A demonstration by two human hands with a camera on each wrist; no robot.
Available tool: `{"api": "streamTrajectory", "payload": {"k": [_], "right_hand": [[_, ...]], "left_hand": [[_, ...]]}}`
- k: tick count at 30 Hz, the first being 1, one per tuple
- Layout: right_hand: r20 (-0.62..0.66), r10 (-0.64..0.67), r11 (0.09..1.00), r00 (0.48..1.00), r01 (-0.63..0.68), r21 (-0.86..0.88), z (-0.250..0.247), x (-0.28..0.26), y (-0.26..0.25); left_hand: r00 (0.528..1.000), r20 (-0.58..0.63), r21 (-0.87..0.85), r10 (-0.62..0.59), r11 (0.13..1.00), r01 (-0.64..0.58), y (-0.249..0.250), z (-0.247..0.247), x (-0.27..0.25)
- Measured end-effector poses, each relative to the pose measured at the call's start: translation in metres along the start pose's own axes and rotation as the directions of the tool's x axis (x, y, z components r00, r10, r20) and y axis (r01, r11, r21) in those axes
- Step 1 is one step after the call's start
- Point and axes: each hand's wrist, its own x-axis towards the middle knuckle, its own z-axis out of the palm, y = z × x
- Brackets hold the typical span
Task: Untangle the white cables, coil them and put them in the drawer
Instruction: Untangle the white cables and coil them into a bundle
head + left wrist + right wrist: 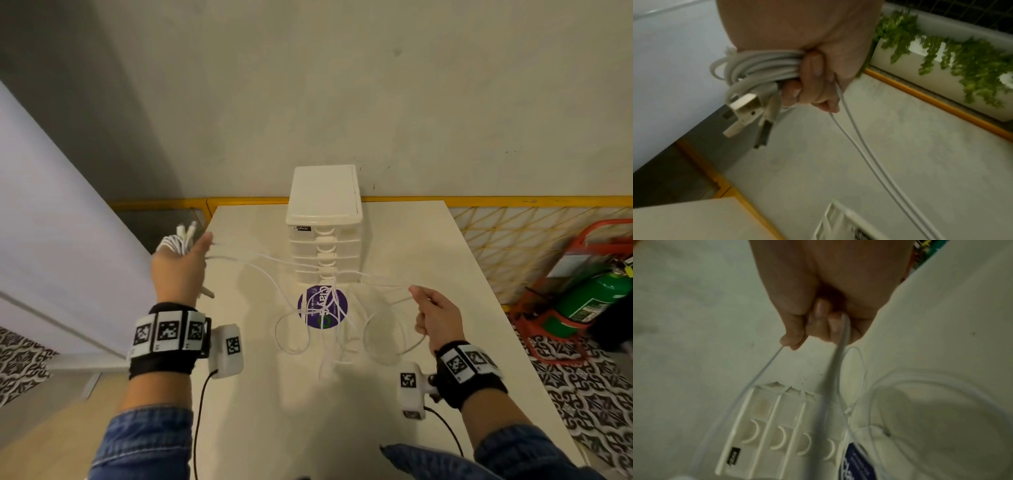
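My left hand is raised at the table's left edge and grips a coiled bundle of white cable with USB plugs sticking out. Two strands run from that fist toward the right. My right hand is held above the table's right side and pinches a white cable strand. A tangle of white cables hangs and lies between both hands, over a purple round sticker. The white drawer unit stands at the back centre, all drawers closed.
The white table ends at a yellow rail by the wall. A green fire extinguisher in a red stand sits on the patterned floor to the right. Green hanging plants show in the left wrist view.
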Motion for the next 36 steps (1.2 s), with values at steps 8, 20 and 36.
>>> {"api": "streamTrajectory", "payload": {"k": [8,20,36], "right_hand": [[0.245,-0.265,0.634,0.933,0.360,-0.685,0.032,-0.014,-0.020],[0.682,-0.117,0.820,0.722,0.457,-0.344,0.061,-0.042,-0.008],[0.608,-0.426,0.476,0.670,0.738,-0.478,0.041,0.008,-0.058]], "left_hand": [[0.953,0.294,0.084,-0.080,0.995,0.057,0.007,0.042,-0.038],[0.904,0.400,0.151,0.150,0.962,-0.226,0.036,0.048,-0.041],[0.257,0.960,-0.164,0.108,0.964,0.210,0.016,0.055,-0.081]]}}
